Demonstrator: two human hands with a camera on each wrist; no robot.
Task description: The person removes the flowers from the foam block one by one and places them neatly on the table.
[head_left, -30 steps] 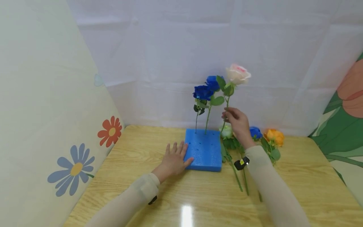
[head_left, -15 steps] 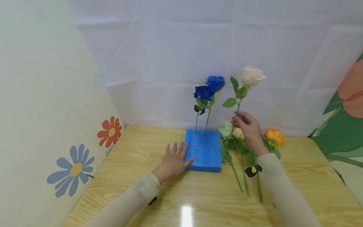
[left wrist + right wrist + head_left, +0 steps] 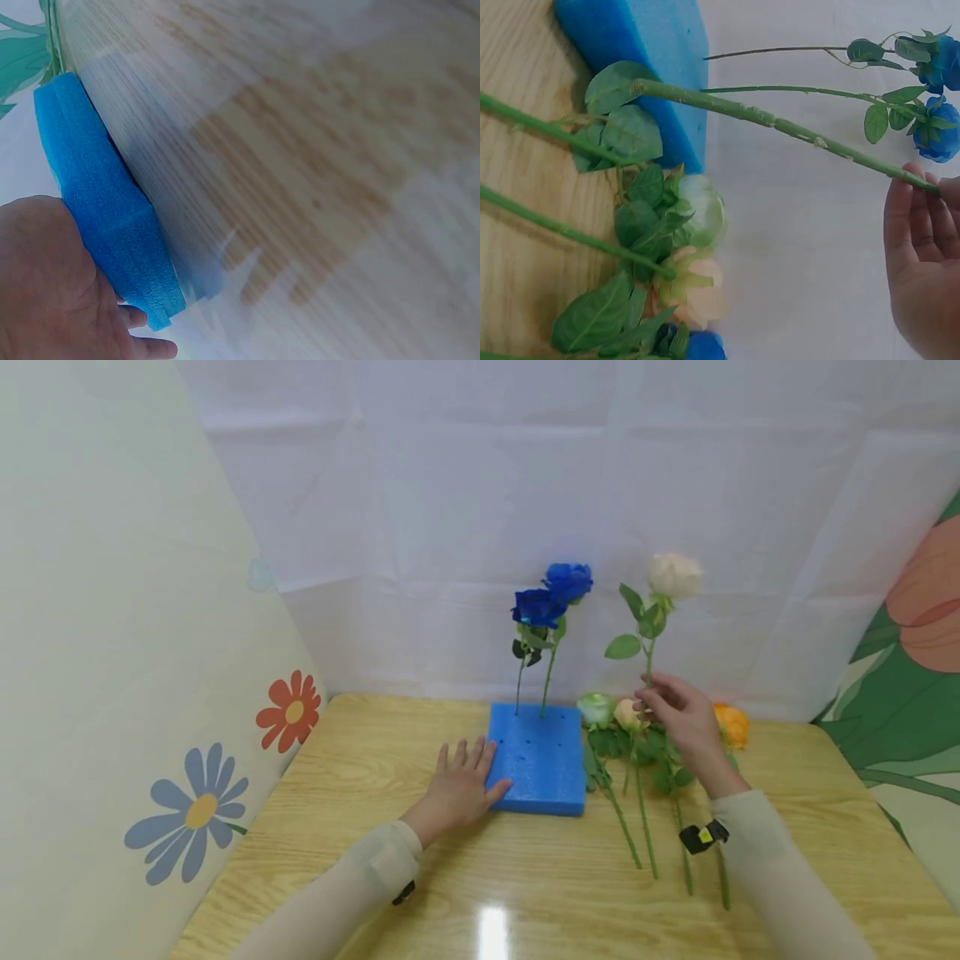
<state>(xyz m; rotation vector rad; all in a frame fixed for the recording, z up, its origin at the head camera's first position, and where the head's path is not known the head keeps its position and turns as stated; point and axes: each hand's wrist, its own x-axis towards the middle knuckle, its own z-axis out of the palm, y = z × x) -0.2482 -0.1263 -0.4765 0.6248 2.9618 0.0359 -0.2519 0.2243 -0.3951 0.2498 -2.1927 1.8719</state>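
My left hand (image 3: pixel 457 785) rests with spread fingers against the left side of a blue foam block (image 3: pixel 536 777), thumb over its front corner; in the left wrist view the palm (image 3: pixel 52 285) lies beside the foam. Two blue roses, a front one (image 3: pixel 538 607) and a rear one (image 3: pixel 568 581), stand upright in the block's back part. To the right, my right hand (image 3: pixel 690 727) pinches the stem of a pale cream-pink rose (image 3: pixel 675 575), held upright above the table. In the right wrist view its thick stem (image 3: pixel 780 124) runs from the fingertips, the cut end appearing in front of the block.
Right of the block, several roses lie on the wooden table (image 3: pixel 450 885): a greenish-white one (image 3: pixel 595 710), a peach one (image 3: pixel 627 714), an orange one (image 3: pixel 732 725), and a blue one (image 3: pixel 705 346) seen in the right wrist view. Small holes dot the foam. A white cloth (image 3: pixel 450 527) hangs behind.
My right hand has moved right and a little down, carrying the cream-pink rose away from the foam block and the blue roses. My left hand has stayed in place.
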